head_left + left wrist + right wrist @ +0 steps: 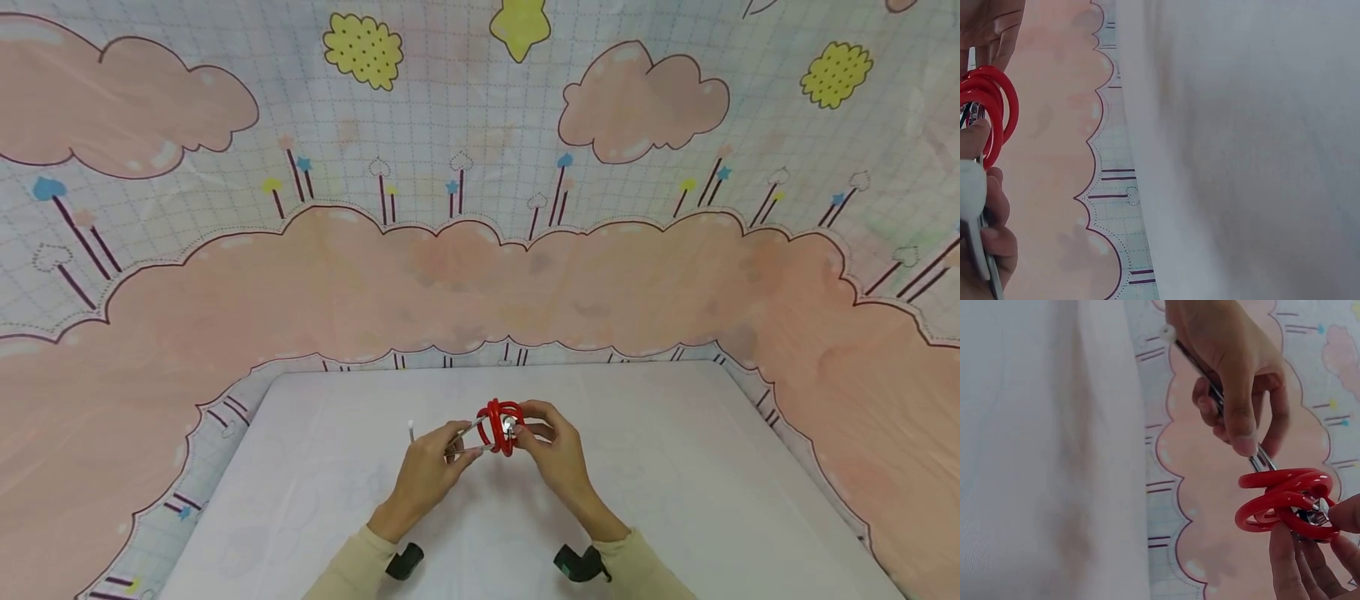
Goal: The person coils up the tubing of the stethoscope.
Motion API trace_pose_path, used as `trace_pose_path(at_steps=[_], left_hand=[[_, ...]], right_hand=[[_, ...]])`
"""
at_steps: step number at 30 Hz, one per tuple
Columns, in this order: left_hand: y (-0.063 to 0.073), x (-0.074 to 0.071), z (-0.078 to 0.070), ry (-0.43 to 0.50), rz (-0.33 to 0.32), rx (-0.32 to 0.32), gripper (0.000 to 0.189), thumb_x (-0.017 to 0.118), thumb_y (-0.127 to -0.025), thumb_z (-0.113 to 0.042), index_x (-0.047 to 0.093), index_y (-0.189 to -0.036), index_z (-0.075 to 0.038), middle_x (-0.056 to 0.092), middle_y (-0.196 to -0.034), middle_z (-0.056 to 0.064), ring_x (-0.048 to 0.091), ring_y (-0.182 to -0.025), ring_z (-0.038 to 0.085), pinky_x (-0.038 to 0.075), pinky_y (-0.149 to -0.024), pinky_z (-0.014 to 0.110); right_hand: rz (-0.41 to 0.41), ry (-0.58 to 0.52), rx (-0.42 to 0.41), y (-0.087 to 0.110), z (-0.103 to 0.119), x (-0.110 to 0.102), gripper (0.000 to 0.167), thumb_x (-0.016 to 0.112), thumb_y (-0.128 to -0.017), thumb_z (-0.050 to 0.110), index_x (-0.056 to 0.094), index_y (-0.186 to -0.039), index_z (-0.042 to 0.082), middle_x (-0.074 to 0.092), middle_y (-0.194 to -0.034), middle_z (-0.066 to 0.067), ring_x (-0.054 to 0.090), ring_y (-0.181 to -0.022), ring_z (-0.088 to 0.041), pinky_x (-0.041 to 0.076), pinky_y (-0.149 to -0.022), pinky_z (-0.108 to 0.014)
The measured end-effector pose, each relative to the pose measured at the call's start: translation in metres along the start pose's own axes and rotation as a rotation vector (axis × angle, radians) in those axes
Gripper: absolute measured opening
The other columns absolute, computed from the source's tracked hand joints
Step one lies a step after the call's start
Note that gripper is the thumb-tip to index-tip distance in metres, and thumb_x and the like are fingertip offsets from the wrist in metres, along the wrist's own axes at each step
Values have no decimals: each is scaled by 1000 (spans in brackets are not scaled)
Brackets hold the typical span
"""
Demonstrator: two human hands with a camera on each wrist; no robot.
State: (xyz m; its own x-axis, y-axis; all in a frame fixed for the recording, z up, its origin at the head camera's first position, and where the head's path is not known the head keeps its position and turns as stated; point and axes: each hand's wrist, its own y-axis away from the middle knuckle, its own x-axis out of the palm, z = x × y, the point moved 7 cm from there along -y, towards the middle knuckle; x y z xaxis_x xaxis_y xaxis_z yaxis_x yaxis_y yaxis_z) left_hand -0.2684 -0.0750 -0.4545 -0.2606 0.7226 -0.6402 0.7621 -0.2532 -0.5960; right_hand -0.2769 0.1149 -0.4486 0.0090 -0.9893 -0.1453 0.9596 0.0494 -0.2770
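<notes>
A glossy red ring-like coil (495,427) is held up between the two hands over the table, wound round slim silver metal rods (1262,460). My left hand (426,471) grips the rods with thumb and fingers, left of the coil. One rod sticks out behind that hand and ends in a white tip (1168,333). On the other side, my right hand (558,450) pinches the coil's right end, thumb and fingertips around a shiny metal piece (1320,511). In the left wrist view the red coil (1007,103) appears at the left edge, partly cut off.
A white table (300,500) lies below the hands. Behind and beside it hangs a cloth (480,275) printed with pink clouds and stars. Dark wrist devices (579,563) sit by the pale sleeves (645,571).
</notes>
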Motion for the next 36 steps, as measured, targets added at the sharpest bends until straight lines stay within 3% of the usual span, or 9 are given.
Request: trace_pose_path(at_steps=[11,16,22,36], left_hand=[[-12,14,29,63,98,-151,43,83,-78,-20,68,-116,-8,65,-82,-2,55,-69,6,49,-61,18],[-18,25,46,110,163,-222,41,82,-81,-19,67,-118,-9,66,-85,-2,58,-75,7,51,-68,22],[-23,39,61,166,246,-312,39,79,-83,-18,66,-119,-7,65,-87,0,57,-79,11,50,-71,26],[-20,61,89,270,287,-420,34,79,-81,-12,68,-113,-7,69,-93,5,61,-85,14,51,-79,32]], right_hand=[[26,-144,159,-19,-33,7,35,65,-94,13,57,-128,6,59,-124,-18,70,-102,-23,58,-83,-32],[1,-169,237,-29,-49,10,36,64,-95,13,57,-129,5,58,-126,-19,66,-104,-23,58,-84,-36],[-43,-194,315,-40,-71,12,34,62,-95,7,58,-128,3,59,-124,-20,68,-96,-19,58,-83,-37],[-79,-180,380,-47,-96,18,43,63,-92,2,52,-132,-4,60,-120,-20,65,-86,-15,58,-85,-43]])
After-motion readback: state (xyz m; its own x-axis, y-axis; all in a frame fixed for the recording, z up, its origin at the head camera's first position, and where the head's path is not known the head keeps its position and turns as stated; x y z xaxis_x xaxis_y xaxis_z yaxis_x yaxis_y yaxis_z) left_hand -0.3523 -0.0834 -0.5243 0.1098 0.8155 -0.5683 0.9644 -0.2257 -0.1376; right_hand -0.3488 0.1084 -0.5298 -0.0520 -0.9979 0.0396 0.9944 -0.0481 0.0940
